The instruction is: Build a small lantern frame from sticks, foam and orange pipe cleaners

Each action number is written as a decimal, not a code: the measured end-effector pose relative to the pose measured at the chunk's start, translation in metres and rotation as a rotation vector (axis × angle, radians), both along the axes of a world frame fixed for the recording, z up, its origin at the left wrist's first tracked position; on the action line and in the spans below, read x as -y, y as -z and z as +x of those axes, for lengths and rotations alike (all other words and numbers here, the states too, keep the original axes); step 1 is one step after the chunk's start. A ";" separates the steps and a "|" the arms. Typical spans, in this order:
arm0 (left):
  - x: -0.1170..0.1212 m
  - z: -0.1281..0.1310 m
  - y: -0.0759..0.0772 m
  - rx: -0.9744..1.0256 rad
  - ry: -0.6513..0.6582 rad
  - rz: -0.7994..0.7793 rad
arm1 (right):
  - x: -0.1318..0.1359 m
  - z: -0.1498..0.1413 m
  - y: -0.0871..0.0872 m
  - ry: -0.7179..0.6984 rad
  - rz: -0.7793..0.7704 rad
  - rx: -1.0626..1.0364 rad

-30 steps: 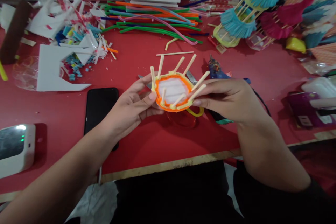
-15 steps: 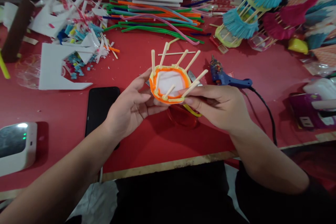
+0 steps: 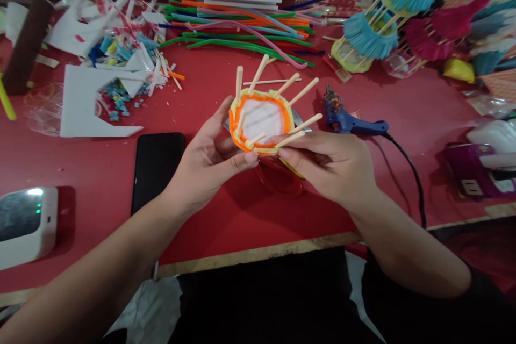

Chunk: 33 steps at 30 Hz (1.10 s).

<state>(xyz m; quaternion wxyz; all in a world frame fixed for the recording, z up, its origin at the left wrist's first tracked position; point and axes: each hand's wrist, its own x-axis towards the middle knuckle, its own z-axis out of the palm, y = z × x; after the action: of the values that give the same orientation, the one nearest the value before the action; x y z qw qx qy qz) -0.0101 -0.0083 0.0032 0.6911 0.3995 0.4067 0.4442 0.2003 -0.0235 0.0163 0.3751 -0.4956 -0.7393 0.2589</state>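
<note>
Between my hands is a small round craft base (image 3: 262, 120) with a white floor and an orange and pale yellow pipe-cleaner rim. Several wooden sticks (image 3: 305, 91) stand up around its edge, leaning outward. My left hand (image 3: 209, 158) grips the base from the left, thumb on the near rim and the other fingers behind and below it. On the right, my right hand (image 3: 336, 164) pinches the near right rim close to the foot of a stick. Under the base, red-handled scissors (image 3: 282, 180) lie partly hidden on the red table (image 3: 250, 226).
A blue hot glue gun (image 3: 355, 122) with a black cord lies to the right. Pipe cleaners (image 3: 245, 27) are heaped at the back. Foam scraps (image 3: 80, 102) and a black phone (image 3: 157, 166) are on the left. Blue paper-roofed models (image 3: 371, 37) stand back right.
The base has tilted toward me and risen slightly, showing more of its white floor. My left thumb has moved from its left side onto the near rim. My right hand keeps its pinch.
</note>
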 end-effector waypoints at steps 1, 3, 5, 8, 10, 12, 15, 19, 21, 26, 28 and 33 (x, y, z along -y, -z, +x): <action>0.000 0.000 0.000 -0.002 -0.001 -0.003 | 0.000 -0.001 0.000 -0.004 0.010 0.004; 0.000 0.000 0.000 0.009 0.010 -0.009 | 0.000 -0.002 0.001 -0.005 0.040 -0.006; -0.001 0.000 0.001 0.030 0.023 -0.019 | 0.001 -0.005 0.003 -0.002 0.078 -0.012; -0.002 0.000 0.001 0.045 0.028 -0.026 | 0.003 -0.010 0.006 0.001 0.125 0.021; -0.002 0.000 0.001 0.046 0.032 -0.034 | 0.005 -0.014 0.007 0.000 0.160 0.054; -0.002 0.001 0.000 0.049 0.036 -0.048 | 0.006 -0.016 0.008 -0.005 0.211 0.080; 0.000 0.003 -0.002 0.033 0.015 -0.060 | 0.006 -0.019 0.010 -0.014 0.296 0.110; 0.001 0.005 -0.002 0.029 -0.060 -0.068 | 0.004 -0.019 0.012 -0.025 0.413 0.159; 0.000 0.005 -0.002 0.046 -0.077 -0.094 | 0.002 -0.018 0.013 -0.032 0.489 0.194; -0.004 0.004 0.000 0.076 -0.135 -0.156 | -0.001 -0.014 0.010 0.000 0.538 0.235; -0.004 0.004 0.000 0.073 -0.141 -0.158 | -0.002 -0.012 0.009 -0.002 0.551 0.240; -0.004 0.004 -0.002 0.072 -0.129 -0.161 | -0.006 -0.005 0.009 -0.014 0.573 0.263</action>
<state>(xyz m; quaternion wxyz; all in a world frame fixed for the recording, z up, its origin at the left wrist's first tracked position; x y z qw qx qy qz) -0.0056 -0.0043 0.0048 0.7049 0.2996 0.4411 0.4677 0.1953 -0.0177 0.0076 0.3988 -0.3937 -0.8279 -0.0239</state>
